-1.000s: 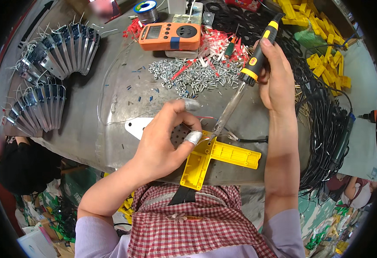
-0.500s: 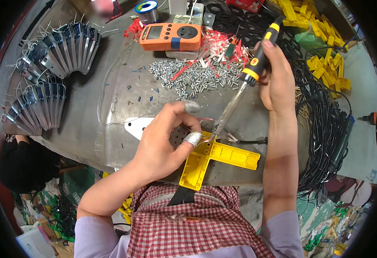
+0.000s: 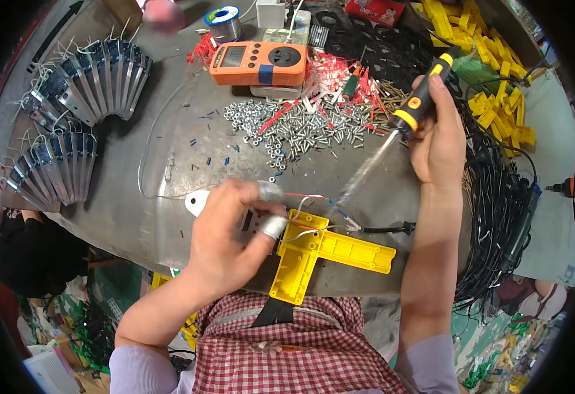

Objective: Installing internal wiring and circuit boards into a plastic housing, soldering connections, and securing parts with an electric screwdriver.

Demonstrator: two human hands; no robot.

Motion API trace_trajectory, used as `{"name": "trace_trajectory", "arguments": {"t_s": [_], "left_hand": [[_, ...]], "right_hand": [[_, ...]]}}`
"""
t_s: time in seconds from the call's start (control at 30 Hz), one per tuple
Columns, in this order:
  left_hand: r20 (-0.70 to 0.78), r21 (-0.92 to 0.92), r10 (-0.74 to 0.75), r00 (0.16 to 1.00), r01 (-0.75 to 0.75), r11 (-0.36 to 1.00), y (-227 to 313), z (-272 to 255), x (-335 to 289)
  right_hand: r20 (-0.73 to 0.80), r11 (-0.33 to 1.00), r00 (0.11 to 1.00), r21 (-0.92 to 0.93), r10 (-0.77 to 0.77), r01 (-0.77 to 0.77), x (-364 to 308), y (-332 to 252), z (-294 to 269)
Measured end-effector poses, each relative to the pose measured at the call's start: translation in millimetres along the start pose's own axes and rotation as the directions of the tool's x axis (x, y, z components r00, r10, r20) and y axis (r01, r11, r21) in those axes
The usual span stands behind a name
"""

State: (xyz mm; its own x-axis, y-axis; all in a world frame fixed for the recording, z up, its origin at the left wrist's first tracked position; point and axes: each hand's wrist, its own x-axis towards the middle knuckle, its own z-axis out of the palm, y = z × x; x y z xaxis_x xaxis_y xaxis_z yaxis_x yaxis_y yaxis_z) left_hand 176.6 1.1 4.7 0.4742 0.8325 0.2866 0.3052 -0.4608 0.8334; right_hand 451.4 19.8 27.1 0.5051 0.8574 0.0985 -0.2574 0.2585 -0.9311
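Observation:
My right hand grips a soldering iron by its black and yellow handle. Its metal barrel slants down leftward, blurred, with the tip above the work. A yellow plastic housing, T-shaped and hollow, lies at the table's near edge. Thin red and white wires cross its upper part, and a black cable ends beside it. Left of the housing, my left hand is curled, with silvery coverings on the thumb and index tips. Thin solder wire leads into that hand. A white plate is partly beneath it.
Beyond my hands lie loose screws and nuts, an orange multimeter and a solder spool. Fanned circuit boards with metal strips stand at left. Black cables and yellow parts crowd the right.
My right hand has drawn the soldering iron up and right, away from the housing. My left hand has shifted left and slightly nearer, uncovering more of the housing and wires.

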Motion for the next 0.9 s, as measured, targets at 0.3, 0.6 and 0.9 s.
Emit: {"name": "trace_trajectory", "arguments": {"t_s": [0.3,0.6,0.9], "left_hand": [[0.043,0.125,0.219,0.975,-0.223,0.967,8,0,3],[0.032,0.421,0.322,0.946,-0.304,0.854,8,18,0],[0.001,0.353,0.338,0.941,-0.317,0.88,11,22,1]], "right_hand": [[0.119,0.962,0.978,-0.194,-0.172,0.192,-21,-24,17],[0.201,0.821,0.921,-0.417,-0.334,0.389,-61,-54,47],[0.274,0.672,0.741,-0.313,-0.613,0.671,-68,-55,31]]}}
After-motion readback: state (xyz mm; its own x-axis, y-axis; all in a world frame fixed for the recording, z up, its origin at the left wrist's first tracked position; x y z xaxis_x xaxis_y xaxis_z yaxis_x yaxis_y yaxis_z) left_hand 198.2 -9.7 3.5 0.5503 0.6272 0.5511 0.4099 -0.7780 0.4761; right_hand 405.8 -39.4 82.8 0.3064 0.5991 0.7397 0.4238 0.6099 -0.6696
